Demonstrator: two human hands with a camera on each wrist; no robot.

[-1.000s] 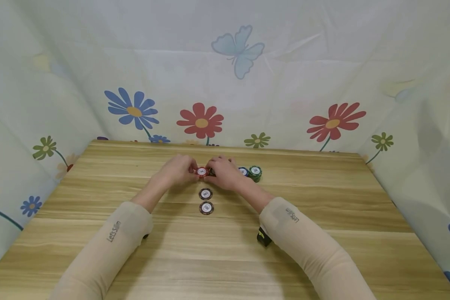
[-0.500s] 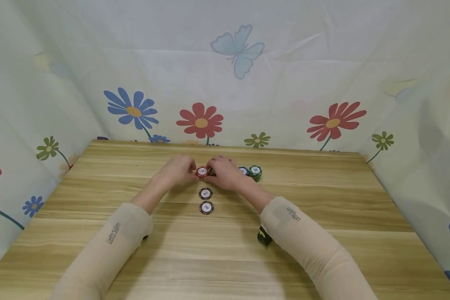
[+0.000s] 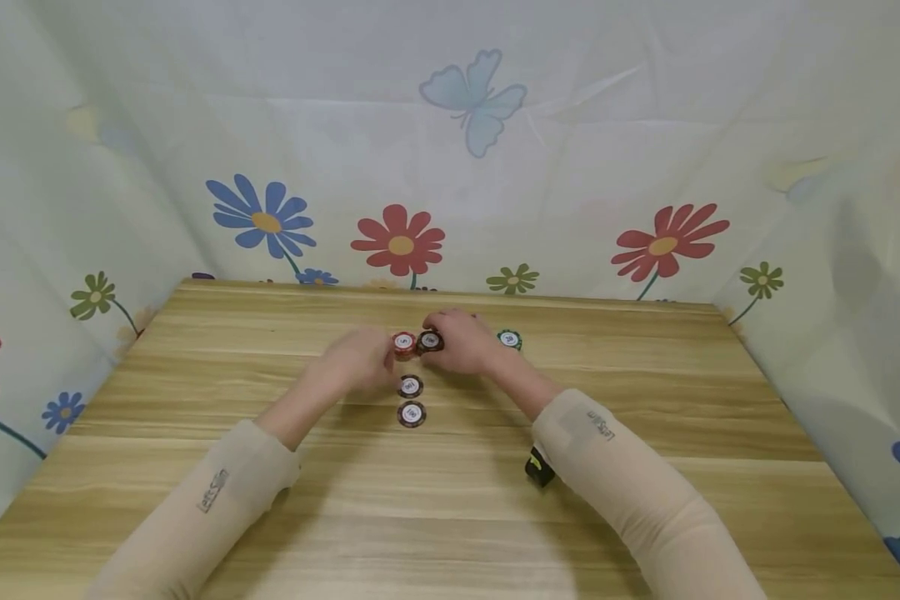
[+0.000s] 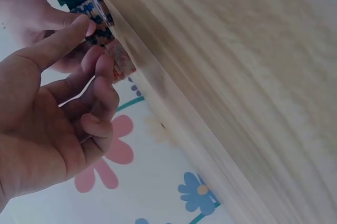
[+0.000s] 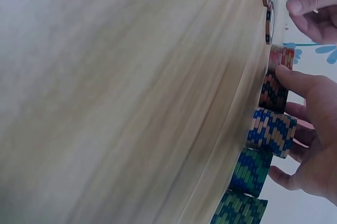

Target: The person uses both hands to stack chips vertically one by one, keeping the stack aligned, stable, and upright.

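Observation:
In the head view, a red poker chip stack stands beside a black poker chip stack near the back of the table. My right hand holds the black stack; the right wrist view has the thumb on its side and fingers behind. The left hand, blurred, is just left of the red stack, its loosely bent fingers holding nothing in the left wrist view. Two black-rimmed chips, the farther one and the nearer one, lie flat in front. My right hand hides the blue stack from the head view.
Green chip stacks continue the row to the right; one green top shows past my right hand. A black object shows at the right sleeve's cuff. Beyond the wooden table hangs a flower-print curtain.
My left hand has drawn back from the red stack toward the loose chips. The right hand has shifted slightly right, uncovering the black stack's top and covering the blue stack.

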